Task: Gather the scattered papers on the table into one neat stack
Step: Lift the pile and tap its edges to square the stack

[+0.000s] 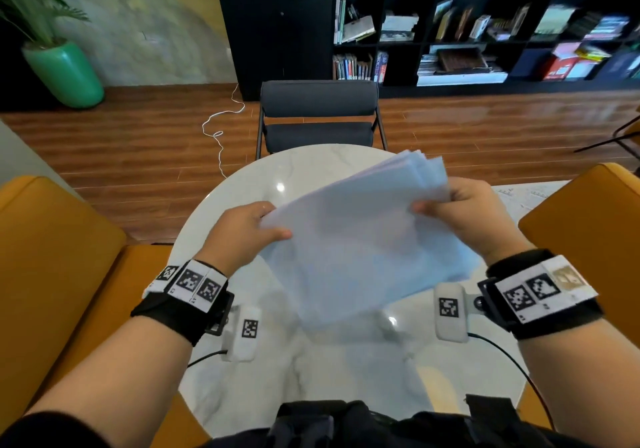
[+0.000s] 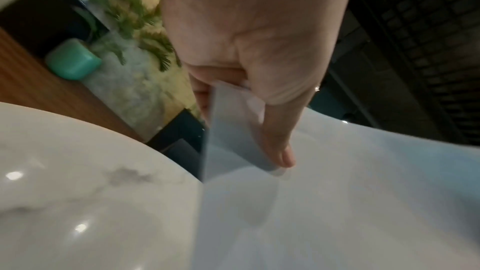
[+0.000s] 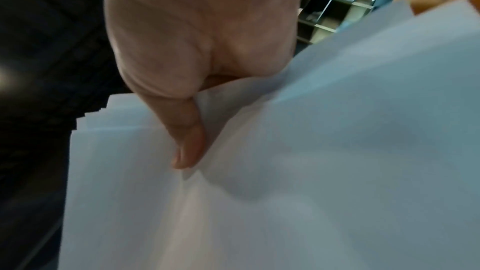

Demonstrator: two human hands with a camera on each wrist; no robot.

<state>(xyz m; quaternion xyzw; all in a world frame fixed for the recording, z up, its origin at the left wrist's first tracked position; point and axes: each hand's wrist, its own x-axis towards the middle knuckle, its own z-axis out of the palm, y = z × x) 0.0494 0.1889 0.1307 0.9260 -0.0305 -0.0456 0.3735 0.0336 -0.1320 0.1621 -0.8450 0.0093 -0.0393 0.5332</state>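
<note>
A bundle of white papers [image 1: 360,239] hangs tilted in the air above the round marble table [image 1: 311,167], its far corners fanned apart. My left hand [image 1: 249,231] grips the bundle's left edge, thumb on top and fingers underneath. My right hand [image 1: 457,212] grips the right edge the same way. In the left wrist view the thumb [image 2: 280,147] presses on the papers [image 2: 337,202]. In the right wrist view the thumb [image 3: 187,143] lies on the top sheet [image 3: 311,171], whose staggered edges show at the left.
A dark chair [image 1: 318,115] stands at the table's far side, with a black bookshelf [image 1: 450,31] behind it. Orange seats [image 1: 52,257] flank the table on both sides. A green plant pot [image 1: 65,73] stands far left on the wooden floor.
</note>
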